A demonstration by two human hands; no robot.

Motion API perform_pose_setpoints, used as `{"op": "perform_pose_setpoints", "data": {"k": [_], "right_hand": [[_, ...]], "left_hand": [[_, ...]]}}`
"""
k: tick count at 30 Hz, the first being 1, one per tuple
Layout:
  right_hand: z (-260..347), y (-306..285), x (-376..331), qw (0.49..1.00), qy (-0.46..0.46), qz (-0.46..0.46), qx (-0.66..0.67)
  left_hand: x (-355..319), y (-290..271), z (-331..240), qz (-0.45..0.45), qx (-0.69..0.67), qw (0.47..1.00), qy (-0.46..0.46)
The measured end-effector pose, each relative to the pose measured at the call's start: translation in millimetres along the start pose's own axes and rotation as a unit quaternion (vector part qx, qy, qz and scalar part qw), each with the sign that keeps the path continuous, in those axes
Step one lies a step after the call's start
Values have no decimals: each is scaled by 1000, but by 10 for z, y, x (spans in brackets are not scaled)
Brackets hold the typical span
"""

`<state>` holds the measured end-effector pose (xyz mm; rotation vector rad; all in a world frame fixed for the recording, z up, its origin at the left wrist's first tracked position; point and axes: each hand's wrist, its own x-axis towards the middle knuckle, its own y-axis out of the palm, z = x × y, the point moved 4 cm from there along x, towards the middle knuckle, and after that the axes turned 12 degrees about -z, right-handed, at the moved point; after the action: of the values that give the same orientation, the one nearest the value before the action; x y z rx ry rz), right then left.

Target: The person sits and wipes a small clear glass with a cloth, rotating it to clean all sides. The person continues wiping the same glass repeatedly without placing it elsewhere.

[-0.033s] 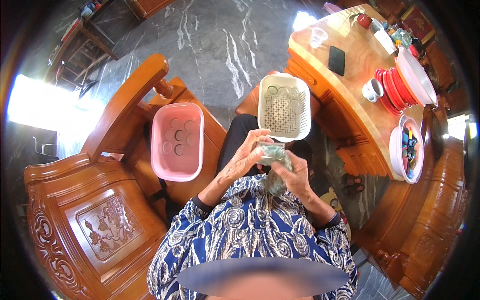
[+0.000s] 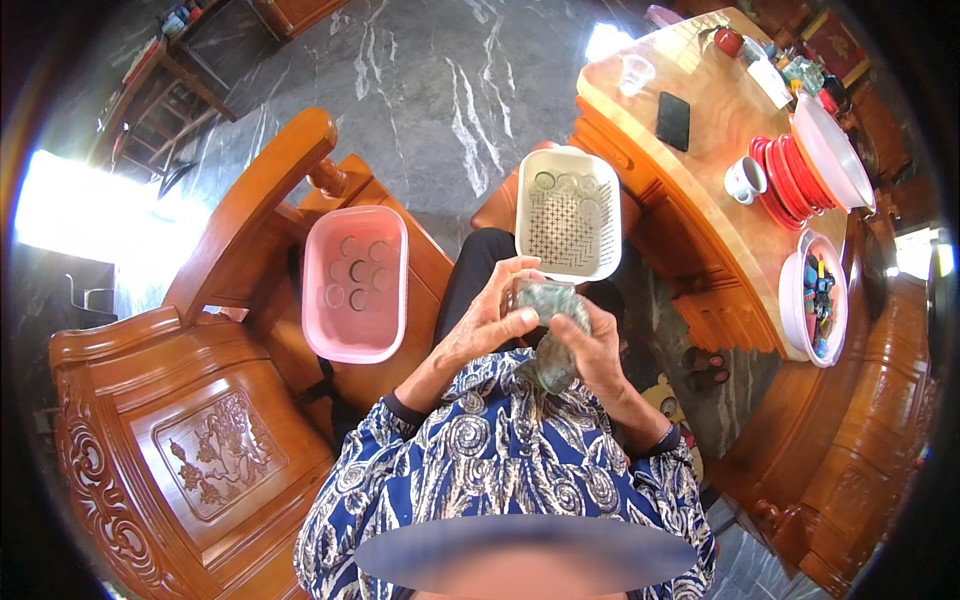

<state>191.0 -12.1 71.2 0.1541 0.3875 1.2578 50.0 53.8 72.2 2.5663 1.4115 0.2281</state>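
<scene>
Left fingers: Our left hand [image 2: 500,305] bends its fingers around the upper left of a cloth [image 2: 556,364], thumb across the front.
Right fingers: Our right hand [image 2: 595,343] grips the same bundle from the right, thumb pressed against it.
Cloth: Grey-green and bunched, it sits between our two hands, its loose end hanging before a patterned blue blouse [image 2: 480,440]; we cannot tell whether anything is wrapped inside.
Basket: Just beyond our fingers stands a white basket [image 2: 610,225], clear round pieces [image 2: 567,186] gathered toward its far edge, a green-rimmed one [image 2: 545,181] at its far left corner.
Basin: To our left, a pink basin [image 2: 353,345] rests on a wooden seat [image 2: 428,275], near the seat's right edge, with more clear rounds [image 2: 357,271] grouped mid-floor.
Table: At our right, a wooden table [image 2: 712,150] carries a dark phone [image 2: 673,121] by its left edge, a mug [image 2: 741,181] beside red plates [image 2: 785,185], and a pale tub [image 2: 790,305] of coloured items at the near corner.
</scene>
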Motion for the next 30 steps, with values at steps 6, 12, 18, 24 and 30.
{"op": "perform_pose_setpoints", "data": {"k": [6, 12, 18, 24, 30], "right_hand": [[-23, -42, 5, 953, 193, 14, 232], [138, -29, -38, 983, 107, 58, 135], [274, -25, -120, 938, -224, 119, -238], [269, 80, -221, 753, -421, 154, -482], [98, -210, -58, 985, -73, 26, -153]], "left_hand": [[40, -60, 20, 2, 20, 1000, 22], [25, -32, -111, 6, 6, 1000, 25], [-10, -20, 0, -50, -65, 995, -61], [-34, -101, 264, -40, -67, 988, -136], [-33, -1, 94, 48, -72, 991, -104]]}}
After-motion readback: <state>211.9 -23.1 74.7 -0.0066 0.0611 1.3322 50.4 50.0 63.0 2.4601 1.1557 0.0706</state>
